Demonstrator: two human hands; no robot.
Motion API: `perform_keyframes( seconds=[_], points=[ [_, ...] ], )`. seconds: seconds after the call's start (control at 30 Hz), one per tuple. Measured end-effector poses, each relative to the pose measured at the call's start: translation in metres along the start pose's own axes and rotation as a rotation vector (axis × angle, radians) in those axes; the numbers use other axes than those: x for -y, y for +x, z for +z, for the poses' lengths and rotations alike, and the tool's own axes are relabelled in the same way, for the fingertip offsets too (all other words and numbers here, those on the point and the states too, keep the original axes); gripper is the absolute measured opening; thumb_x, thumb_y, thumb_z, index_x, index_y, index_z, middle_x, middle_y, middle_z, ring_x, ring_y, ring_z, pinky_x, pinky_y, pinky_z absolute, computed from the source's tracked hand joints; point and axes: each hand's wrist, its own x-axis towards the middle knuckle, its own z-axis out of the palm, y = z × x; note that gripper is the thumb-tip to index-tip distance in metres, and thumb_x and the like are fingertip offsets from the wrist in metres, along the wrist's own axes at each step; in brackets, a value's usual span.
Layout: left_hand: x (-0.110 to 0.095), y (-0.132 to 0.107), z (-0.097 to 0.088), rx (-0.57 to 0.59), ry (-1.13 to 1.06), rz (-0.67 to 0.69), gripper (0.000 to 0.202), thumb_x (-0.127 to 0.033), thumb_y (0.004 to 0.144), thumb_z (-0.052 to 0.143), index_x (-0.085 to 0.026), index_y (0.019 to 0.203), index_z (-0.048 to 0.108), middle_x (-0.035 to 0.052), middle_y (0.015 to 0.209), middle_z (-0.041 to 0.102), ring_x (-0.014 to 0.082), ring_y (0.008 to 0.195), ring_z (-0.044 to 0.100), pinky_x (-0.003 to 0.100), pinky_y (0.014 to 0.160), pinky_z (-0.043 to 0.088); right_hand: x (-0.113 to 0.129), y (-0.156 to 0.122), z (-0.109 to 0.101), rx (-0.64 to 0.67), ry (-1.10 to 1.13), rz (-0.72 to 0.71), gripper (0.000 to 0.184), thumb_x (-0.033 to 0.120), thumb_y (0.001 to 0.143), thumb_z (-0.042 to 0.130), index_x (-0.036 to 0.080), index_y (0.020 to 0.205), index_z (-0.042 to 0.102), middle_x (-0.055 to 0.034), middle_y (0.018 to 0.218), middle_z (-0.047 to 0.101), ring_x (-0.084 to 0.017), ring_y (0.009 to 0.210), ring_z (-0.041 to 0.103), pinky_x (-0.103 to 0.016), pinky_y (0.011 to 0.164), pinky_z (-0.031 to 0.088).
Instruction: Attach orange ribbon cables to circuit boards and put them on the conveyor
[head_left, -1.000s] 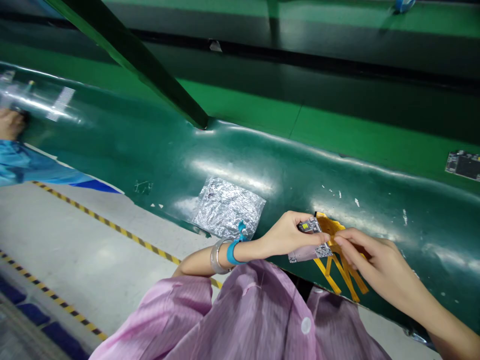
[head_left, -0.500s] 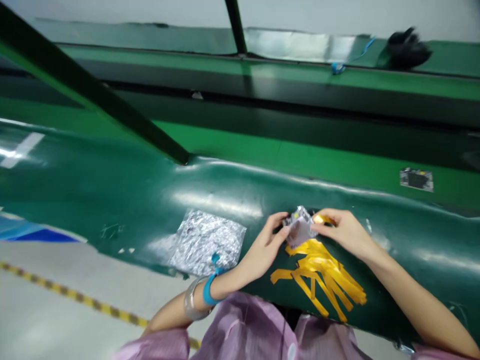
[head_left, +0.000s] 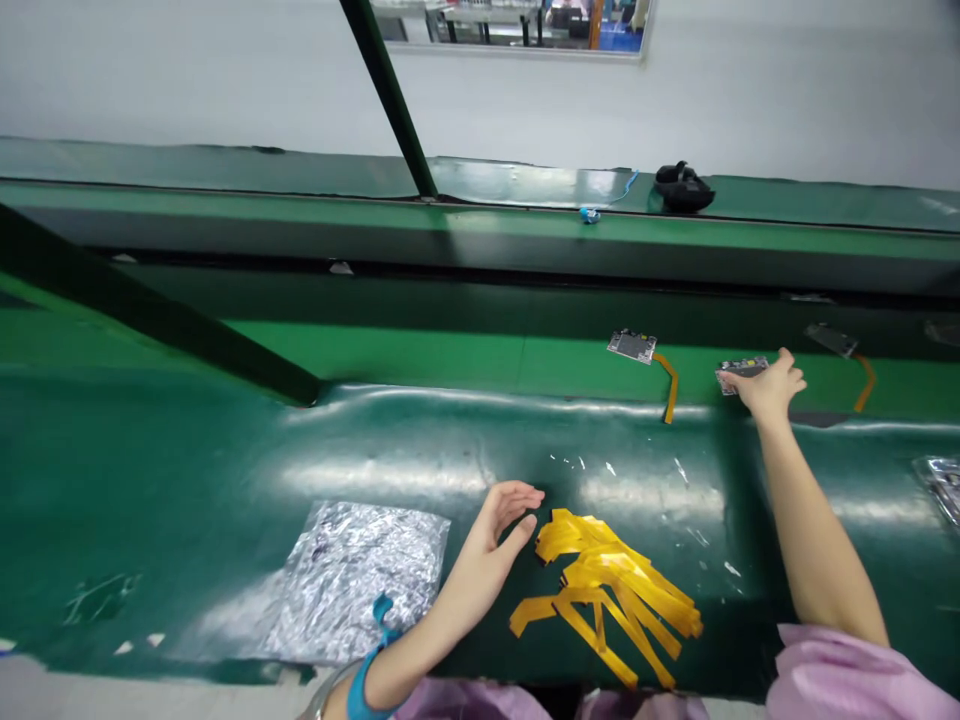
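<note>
My right hand point(head_left: 769, 388) reaches out over the green strip, its thumb on a circuit board point(head_left: 744, 370) that lies there; the other fingers are partly spread, and the palm hides part of the board. Over the near work surface, my left hand point(head_left: 499, 530) is open with nothing in it, fingers gently curved and thumb apart. Just right of it lies a pile of orange-yellow flex ribbons point(head_left: 615, 580). To its left is a crinkled silver bag point(head_left: 367, 575). Another circuit board point(head_left: 631, 346) rests on the green strip with an orange ribbon point(head_left: 670, 385) attached.
Further right on the strip lies another board point(head_left: 831, 340) with a ribbon. A slanted dark green post point(head_left: 157, 310) crosses the left side. White scraps point(head_left: 609, 468) dot the work surface. A black item point(head_left: 682, 188) sits on the back ledge, and a clear package point(head_left: 941, 485) at far right.
Both hands held a circuit board above the ribbons before. Now my right hand has moved out to another board on the strip, and my left hand is empty. The view has tilted up.
</note>
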Motion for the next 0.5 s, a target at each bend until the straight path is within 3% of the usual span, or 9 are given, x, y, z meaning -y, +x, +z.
perform_keyframes(
  seconds=[0.13, 0.2, 0.27, 0.33, 0.4, 0.5],
  points=[
    [-0.003, 0.003, 0.005, 0.063, 0.006, 0.021, 0.027, -0.04, 0.094, 0.065, -0.02, 0.111, 0.058, 0.011, 0.12, 0.066, 0.0253, 0.119, 0.06, 0.047, 0.114, 0.041, 0.032, -0.026, -0.017, 0.108, 0.102, -0.123, 0.039, 0.034, 0.085, 0.07, 0.012, 0.116, 0.059, -0.0264, 0.12, 0.067, -0.033, 0.116, 0.064, -0.04, 0.091, 0.05],
    [-0.007, 0.003, 0.008, 0.077, 0.002, 0.045, 0.025, -0.038, 0.095, 0.064, -0.021, 0.111, 0.057, 0.011, 0.122, 0.064, 0.0256, 0.122, 0.059, 0.047, 0.114, 0.041, 0.054, -0.061, -0.024, 0.222, 0.188, -0.204, 0.041, 0.035, 0.092, 0.064, 0.019, 0.13, 0.057, -0.0195, 0.125, 0.068, -0.028, 0.119, 0.065, -0.034, 0.092, 0.052],
    [-0.015, 0.001, 0.012, 0.076, -0.009, 0.089, 0.029, -0.036, 0.093, 0.066, -0.022, 0.116, 0.056, 0.0111, 0.131, 0.06, 0.0258, 0.129, 0.054, 0.047, 0.117, 0.038, 0.072, -0.108, -0.03, 0.367, 0.268, -0.267, 0.043, 0.035, 0.092, 0.068, 0.028, 0.133, 0.056, -0.0118, 0.12, 0.072, -0.026, 0.117, 0.067, -0.035, 0.093, 0.056],
    [-0.025, -0.002, 0.016, 0.115, -0.057, 0.111, 0.043, -0.033, 0.089, 0.072, -0.024, 0.126, 0.052, 0.0109, 0.143, 0.053, 0.0255, 0.138, 0.048, 0.044, 0.12, 0.035, 0.083, -0.159, -0.033, 0.627, 0.456, -0.3, 0.044, 0.034, 0.084, 0.08, 0.028, 0.124, 0.062, -0.0062, 0.104, 0.076, -0.025, 0.099, 0.073, -0.036, 0.081, 0.062],
    [-0.033, -0.007, 0.019, 0.235, -0.138, 0.053, 0.059, -0.032, 0.086, 0.076, -0.025, 0.137, 0.047, 0.0116, 0.145, 0.053, 0.0253, 0.135, 0.052, 0.043, 0.116, 0.041, 0.087, -0.204, -0.035, 0.882, 0.532, -0.262, 0.036, 0.031, 0.084, 0.081, 0.027, 0.116, 0.065, -0.0043, 0.099, 0.077, -0.023, 0.09, 0.075, -0.034, 0.075, 0.065],
    [-0.037, -0.014, 0.02, 0.352, -0.202, -0.074, 0.066, -0.034, 0.088, 0.074, -0.023, 0.145, 0.044, 0.0119, 0.132, 0.064, 0.023, 0.114, 0.066, 0.039, 0.099, 0.055, 0.081, -0.245, -0.034, 0.972, 0.525, -0.298, 0.019, 0.029, 0.088, 0.077, 0.024, 0.103, 0.068, -0.0053, 0.101, 0.076, -0.021, 0.092, 0.075, -0.031, 0.077, 0.065]
  ],
)
